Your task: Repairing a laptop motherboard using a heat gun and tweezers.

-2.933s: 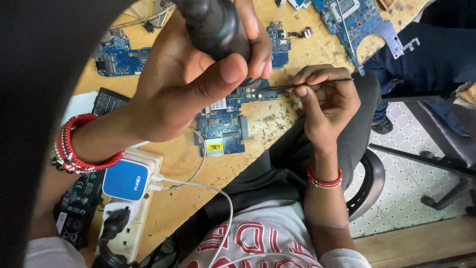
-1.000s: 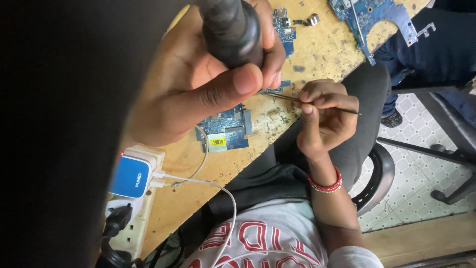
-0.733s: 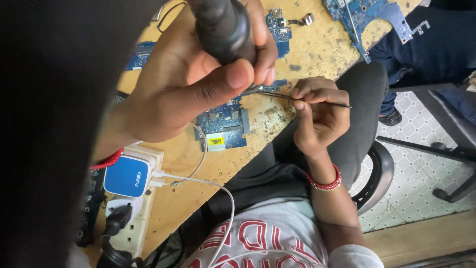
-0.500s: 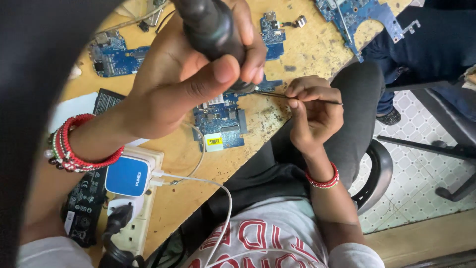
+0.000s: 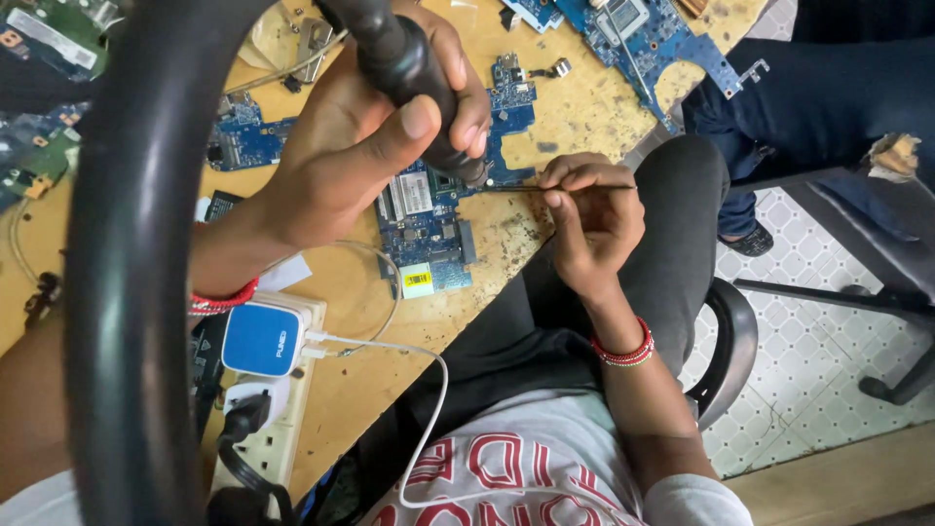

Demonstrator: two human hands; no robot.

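My left hand (image 5: 341,156), with red bangles at the wrist, is shut on a thick black tool handle (image 5: 404,68) whose tip points down at a blue circuit board (image 5: 429,229) lying on the worn wooden table (image 5: 575,107). My right hand (image 5: 589,219), a red bracelet on its wrist, pinches a thin metal probe (image 5: 521,188) held level. The probe's tip meets the board right beside the black tool's tip. A yellow label sits on the board's near corner.
A white power strip (image 5: 268,438) carries a blue-and-white charger (image 5: 261,338) with a white cable (image 5: 433,390). More blue boards (image 5: 643,34) (image 5: 243,141) lie around. A thick black hose (image 5: 127,292) curves close to the camera. Another person's dark-trousered legs (image 5: 828,88) are at right.
The view has shifted a little and the dark blur at the left now shows as a curved black hose. Both hands stay over the same spot on the board.
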